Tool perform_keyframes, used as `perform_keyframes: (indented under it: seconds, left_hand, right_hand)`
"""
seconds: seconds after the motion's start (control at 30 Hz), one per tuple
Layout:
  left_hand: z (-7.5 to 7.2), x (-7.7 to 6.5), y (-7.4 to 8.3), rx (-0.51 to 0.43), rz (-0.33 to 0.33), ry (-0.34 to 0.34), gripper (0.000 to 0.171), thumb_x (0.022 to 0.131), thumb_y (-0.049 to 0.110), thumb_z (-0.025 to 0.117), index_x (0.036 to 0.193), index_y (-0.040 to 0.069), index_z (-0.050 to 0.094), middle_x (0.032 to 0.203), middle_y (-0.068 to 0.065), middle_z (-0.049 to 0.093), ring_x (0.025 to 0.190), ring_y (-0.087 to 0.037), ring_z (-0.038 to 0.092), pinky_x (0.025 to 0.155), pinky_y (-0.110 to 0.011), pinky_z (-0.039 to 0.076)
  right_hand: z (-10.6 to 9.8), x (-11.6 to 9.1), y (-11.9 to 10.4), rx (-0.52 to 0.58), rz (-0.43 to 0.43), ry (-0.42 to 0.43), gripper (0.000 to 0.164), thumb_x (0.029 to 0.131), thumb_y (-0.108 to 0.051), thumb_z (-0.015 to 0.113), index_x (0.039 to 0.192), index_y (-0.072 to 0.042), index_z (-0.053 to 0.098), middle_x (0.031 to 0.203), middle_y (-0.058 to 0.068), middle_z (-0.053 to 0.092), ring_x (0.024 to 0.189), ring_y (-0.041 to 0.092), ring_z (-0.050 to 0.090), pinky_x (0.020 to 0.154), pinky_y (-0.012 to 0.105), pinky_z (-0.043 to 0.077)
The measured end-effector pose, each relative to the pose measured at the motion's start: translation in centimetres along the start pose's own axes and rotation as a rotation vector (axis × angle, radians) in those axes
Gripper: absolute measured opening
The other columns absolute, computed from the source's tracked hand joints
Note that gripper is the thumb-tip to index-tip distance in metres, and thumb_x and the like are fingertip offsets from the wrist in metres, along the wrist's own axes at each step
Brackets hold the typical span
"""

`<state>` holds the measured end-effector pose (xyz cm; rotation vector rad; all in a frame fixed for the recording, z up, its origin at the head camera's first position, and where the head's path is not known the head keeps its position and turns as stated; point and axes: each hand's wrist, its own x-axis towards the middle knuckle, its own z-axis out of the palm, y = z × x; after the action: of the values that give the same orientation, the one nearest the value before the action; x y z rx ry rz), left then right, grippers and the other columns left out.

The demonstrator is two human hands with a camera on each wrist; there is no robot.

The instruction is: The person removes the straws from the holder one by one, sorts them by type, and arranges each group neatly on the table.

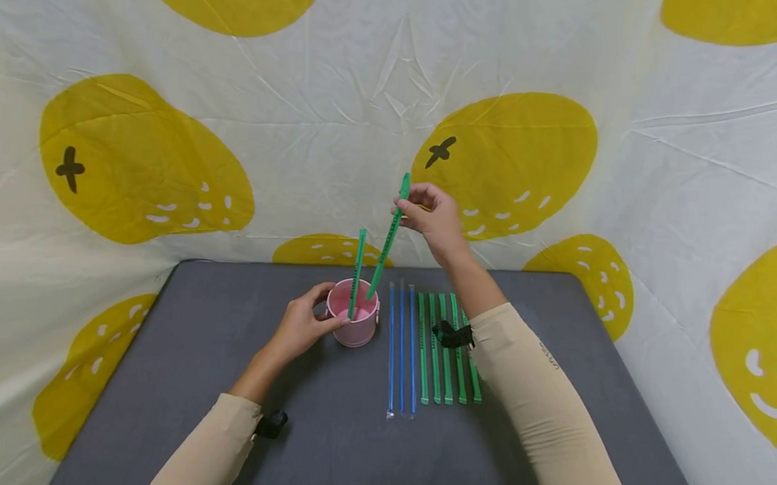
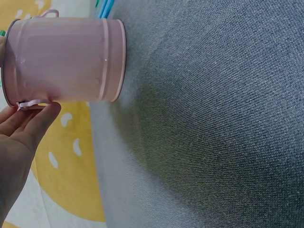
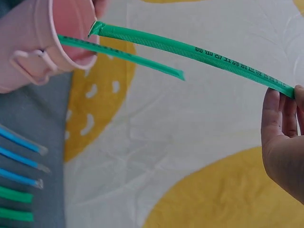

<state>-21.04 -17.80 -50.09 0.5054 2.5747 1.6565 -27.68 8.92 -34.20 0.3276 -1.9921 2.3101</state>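
Note:
A small pink metal bucket (image 1: pixel 355 334) stands upright on the dark table, one green-wrapped straw (image 1: pixel 358 266) leaning inside it. My left hand (image 1: pixel 301 324) grips the bucket's left side, thumb at the front rim; in the left wrist view its fingers (image 2: pixel 42 121) touch the small side handle (image 2: pixel 34 103). Above and to the right, my right hand (image 1: pixel 436 219) pinches the upper end of a second green-wrapped straw (image 1: pixel 389 237). This straw slants down, its lower end at the bucket's mouth. In the right wrist view the held straw (image 3: pixel 190 52) bends slightly, its tip by the rim.
Right of the bucket, several blue straws (image 1: pixel 401 357) in clear wrappers lie in a row. Beside them are several green-wrapped straws (image 1: pixel 436 358), partly under my right forearm. A cloth with yellow fruit shapes (image 1: pixel 513 161) hangs behind the table (image 1: pixel 331 426).

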Motion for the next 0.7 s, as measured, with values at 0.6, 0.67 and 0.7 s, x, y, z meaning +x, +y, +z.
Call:
perform_keyframes:
  seconds: [0.6,0.67,0.7]
  left_hand:
    - [0.0,-0.2,0.1,0.02,0.037,0.006,0.075,0.081,0.023,0.091,0.143,0.0,0.055,0.138,-0.024,0.063,0.13,-0.041,0.06,0.095,-0.043,0.06]
    - [-0.1,-0.2,0.1,0.023,0.038,0.005,0.076,0.081,0.023,0.091,0.143,0.001,0.055,0.138,-0.023,0.064,0.13,-0.04,0.06,0.095,-0.043,0.06]
    - [-0.1,-0.2,0.1,0.024,0.039,0.005,0.076,0.081,0.024,0.091,0.143,0.001,0.055,0.138,-0.023,0.064,0.13,-0.04,0.06,0.095,-0.043,0.06]
  right_hand:
    - [-6.7,-0.9,-1.1,-0.053,-0.007,0.068,0.016,0.097,-0.007,0.072,0.112,-0.008,0.07,0.097,0.002,0.07,0.088,0.015,0.074,0.077,0.024,0.064]
    - [-7.6,-1.1,-1.0,-0.087,0.002,0.083,0.017,0.097,-0.008,0.072,0.114,-0.008,0.07,0.097,0.001,0.07,0.087,0.014,0.074,0.077,0.023,0.064]
    - [-8.0,-1.2,-0.9,-0.106,0.007,0.091,0.018,0.097,-0.009,0.072,0.115,-0.008,0.07,0.097,0.001,0.071,0.087,0.013,0.075,0.077,0.023,0.064]
